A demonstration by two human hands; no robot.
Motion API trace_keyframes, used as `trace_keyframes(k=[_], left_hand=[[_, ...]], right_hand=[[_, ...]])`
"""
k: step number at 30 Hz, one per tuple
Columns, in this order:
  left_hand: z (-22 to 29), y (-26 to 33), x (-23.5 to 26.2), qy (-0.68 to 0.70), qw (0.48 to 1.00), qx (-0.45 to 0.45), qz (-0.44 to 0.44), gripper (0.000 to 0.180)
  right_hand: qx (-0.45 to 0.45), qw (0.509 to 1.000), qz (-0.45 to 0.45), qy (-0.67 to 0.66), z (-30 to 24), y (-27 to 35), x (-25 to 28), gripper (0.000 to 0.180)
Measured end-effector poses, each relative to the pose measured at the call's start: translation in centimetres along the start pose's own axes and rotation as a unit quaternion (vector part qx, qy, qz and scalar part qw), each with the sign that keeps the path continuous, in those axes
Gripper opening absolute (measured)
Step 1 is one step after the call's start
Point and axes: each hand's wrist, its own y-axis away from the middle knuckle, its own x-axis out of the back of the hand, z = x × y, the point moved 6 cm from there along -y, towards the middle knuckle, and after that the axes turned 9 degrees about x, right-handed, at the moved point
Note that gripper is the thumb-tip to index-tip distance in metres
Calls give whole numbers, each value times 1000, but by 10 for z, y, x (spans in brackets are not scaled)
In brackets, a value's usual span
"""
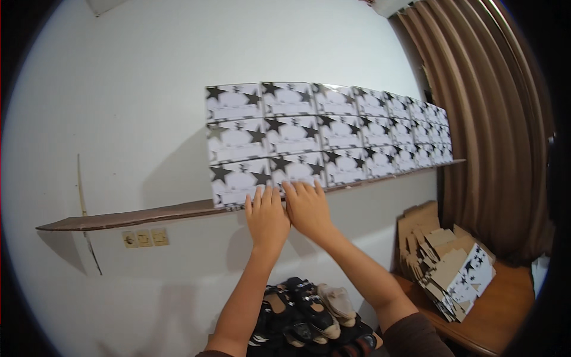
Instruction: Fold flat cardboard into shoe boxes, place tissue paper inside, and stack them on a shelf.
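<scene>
White cardboard boxes printed with black stars stand in three stacked rows along a brown wall shelf (166,210). My left hand (266,215) lies with fingers stretched upward against the lower front of the leftmost bottom box (238,181), close to its right edge. Beside it, my right hand (307,205) rests its extended fingers on the lower front of the neighbouring bottom box (300,169). The two hands nearly touch at the thumbs, and neither grips anything. My palms face away, so the exact contact is partly hidden.
Several shoes (309,312) are piled below the shelf. At the lower right, flattened star-printed cartons (452,273) lean on a wooden table (502,309). Brown curtains (482,131) hang at the right. Wall switches (144,238) sit under the shelf's left part.
</scene>
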Motion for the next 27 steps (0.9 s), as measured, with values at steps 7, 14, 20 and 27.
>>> trace_keyframes(k=[7,14,20,27], left_hand=[[114,173,-17,137,975,-2,-172,24],[295,328,-44,284,902,-25,-323,13],[433,433,-45,405,804,-59,-432,14],[556,508,-66,504,708,-119,-481,13]], right_hand=[[-93,984,-153,-15,25,196,70,33],[-241,917,-315,30,97,408,181,28],[-353,841,-395,106,135,547,286,26],[-450,767,-418,186,189,654,361,20]])
